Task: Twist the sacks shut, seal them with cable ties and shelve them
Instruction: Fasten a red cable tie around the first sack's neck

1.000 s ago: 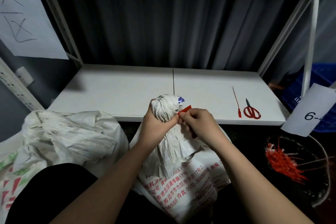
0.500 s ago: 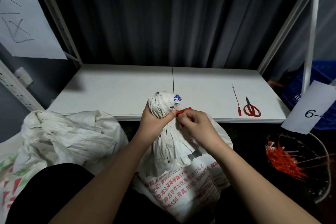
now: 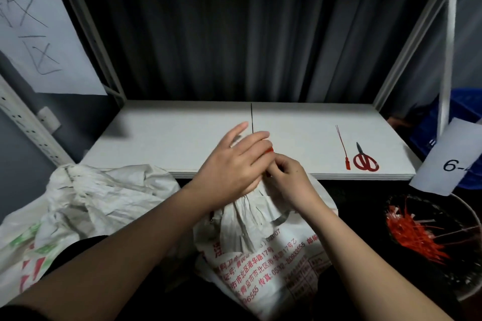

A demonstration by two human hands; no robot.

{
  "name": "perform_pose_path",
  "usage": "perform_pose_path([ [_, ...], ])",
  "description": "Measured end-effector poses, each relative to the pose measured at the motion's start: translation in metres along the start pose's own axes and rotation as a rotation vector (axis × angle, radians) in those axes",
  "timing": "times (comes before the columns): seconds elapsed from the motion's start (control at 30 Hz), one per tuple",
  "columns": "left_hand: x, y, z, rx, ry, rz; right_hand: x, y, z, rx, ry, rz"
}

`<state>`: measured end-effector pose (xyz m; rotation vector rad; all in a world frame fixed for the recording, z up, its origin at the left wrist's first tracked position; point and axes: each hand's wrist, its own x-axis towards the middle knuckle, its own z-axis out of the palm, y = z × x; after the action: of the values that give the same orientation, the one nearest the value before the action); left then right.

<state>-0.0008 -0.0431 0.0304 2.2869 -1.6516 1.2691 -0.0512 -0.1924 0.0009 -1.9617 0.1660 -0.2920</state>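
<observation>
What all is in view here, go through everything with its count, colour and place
Printed woven sack: one, white with red print, bottom centre, neck under both hands.
Crumpled woven sack: one, white with green and red print, lower left.
Red cable tie at the sack neck: one, mostly hidden between the hands.
Loose red cable tie: one, on the shelf board, just left of the scissors.
Red-handled scissors: one pair, right of the shelf board.
White shelf board: one, centre.
Dark bin of red ties: one, lower right.
Paper label reading 6-: one, white, right edge.
Handwritten paper sign: one, white, upper left.
Blue crate: one, far right.
Left hand: over the neck, fingers spread.
Right hand: pinching at the tie.
</observation>
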Motion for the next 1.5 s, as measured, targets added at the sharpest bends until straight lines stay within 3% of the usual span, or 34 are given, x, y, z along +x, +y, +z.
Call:
perform_pose_path([
  [0.1,0.008,-0.003,0.009,0.042,-0.209,0.02,-0.002,-0.002,-0.001,-0.048,-0.003,-0.01],
  [0.2,0.014,-0.01,0.013,-0.023,-0.314,-0.05,-0.003,-0.002,-0.002,-0.009,-0.007,0.008],
  [0.33,0.014,-0.013,0.014,-0.122,-0.333,-0.142,-0.006,-0.005,-0.001,0.115,-0.023,0.003],
  [0.57,0.015,-0.022,0.018,-0.186,-0.341,-0.156,-0.011,-0.004,0.005,0.319,0.01,0.008],
  [0.8,0.013,-0.02,0.027,-0.257,-0.475,-0.282,-0.012,0.001,0.011,0.171,0.059,-0.053],
  [0.9,0.01,-0.023,0.026,-0.262,-0.442,-0.31,-0.008,0.003,0.007,0.067,0.001,-0.036],
  [0.97,0.006,-0.026,0.025,-0.28,-0.457,-0.276,-0.009,-0.001,0.004,0.108,-0.101,0.048],
  [1.07,0.004,-0.026,0.026,-0.281,-0.491,-0.193,-0.009,-0.009,-0.003,0.299,-0.285,0.324],
  [1.2,0.007,-0.019,0.027,-0.276,-0.468,-0.121,0.0,-0.012,-0.006,0.423,-0.382,0.617],
  [1.5,0.008,-0.024,0.021,-0.289,-0.576,-0.087,-0.004,-0.003,0.003,0.332,-0.253,0.463],
])
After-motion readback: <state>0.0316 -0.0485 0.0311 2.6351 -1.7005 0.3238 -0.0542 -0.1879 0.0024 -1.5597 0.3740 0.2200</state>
